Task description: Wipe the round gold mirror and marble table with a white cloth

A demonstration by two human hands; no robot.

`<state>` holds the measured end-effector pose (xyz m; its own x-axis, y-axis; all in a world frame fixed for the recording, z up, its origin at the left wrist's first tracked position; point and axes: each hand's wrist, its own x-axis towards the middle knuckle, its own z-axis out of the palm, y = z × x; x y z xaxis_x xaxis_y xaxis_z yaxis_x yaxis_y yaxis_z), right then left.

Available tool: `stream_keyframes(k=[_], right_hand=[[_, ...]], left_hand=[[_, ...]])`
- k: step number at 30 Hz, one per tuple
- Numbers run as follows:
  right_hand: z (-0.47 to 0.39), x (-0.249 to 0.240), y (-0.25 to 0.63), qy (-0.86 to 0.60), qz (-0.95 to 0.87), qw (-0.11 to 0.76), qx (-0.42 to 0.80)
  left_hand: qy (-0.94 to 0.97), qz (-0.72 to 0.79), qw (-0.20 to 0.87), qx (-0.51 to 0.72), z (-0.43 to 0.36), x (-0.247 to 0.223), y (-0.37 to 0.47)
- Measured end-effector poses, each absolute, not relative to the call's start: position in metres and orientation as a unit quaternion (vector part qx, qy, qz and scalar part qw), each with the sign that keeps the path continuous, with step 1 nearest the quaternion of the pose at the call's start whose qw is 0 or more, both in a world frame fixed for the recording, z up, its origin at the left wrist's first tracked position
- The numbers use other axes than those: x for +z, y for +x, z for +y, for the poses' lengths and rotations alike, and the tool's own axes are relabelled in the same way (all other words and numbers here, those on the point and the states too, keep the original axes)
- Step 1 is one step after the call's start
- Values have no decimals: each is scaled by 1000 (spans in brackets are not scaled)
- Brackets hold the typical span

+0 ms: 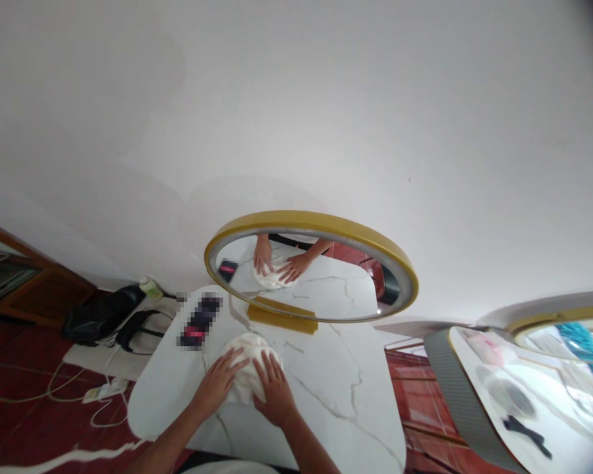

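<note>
A crumpled bundle of white cloth (247, 388) lies on the white marble-patterned table (336, 421). My left hand (221, 380) rests on its left side, fingers stretched out and apart. On the right side of the cloth lies my right hand (275, 394), open as well, with its fingers spread. Both palms press from above, and part of the cloth is hidden under them. Behind the bundle stands an oval mirror (296, 217) with a gold frame, which reflects the two hands and the cloth. Its gold base (282, 316) sits on the table.
A pixelated dark object (200, 322) lies at the table's back left. Left of the table are a black bag (106, 313), a bottle (151, 288) and a power strip (103, 392) with cables. At right, a second table (524, 388) holds a black strip (528, 436).
</note>
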<state>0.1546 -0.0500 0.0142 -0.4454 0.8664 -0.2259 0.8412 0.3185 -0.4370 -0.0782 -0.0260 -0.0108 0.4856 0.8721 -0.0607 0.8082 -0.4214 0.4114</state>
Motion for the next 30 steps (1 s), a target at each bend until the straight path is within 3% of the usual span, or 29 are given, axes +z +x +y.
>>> stream_keyframes(k=[9, 17, 24, 30], right_hand=[[-14, 20, 149, -553, -802, 49, 219], [-61, 13, 152, -565, -787, 82, 233], [-120, -2, 182, -514, -802, 47, 302], [-123, 1, 196, -496, -796, 36, 345]], left_hand=[[835, 505, 200, 88, 8, -4, -71], [834, 519, 160, 97, -45, -3, -63], [876, 448, 167, 63, -95, -1, -71], [873, 459, 158, 38, -105, -6, -65]])
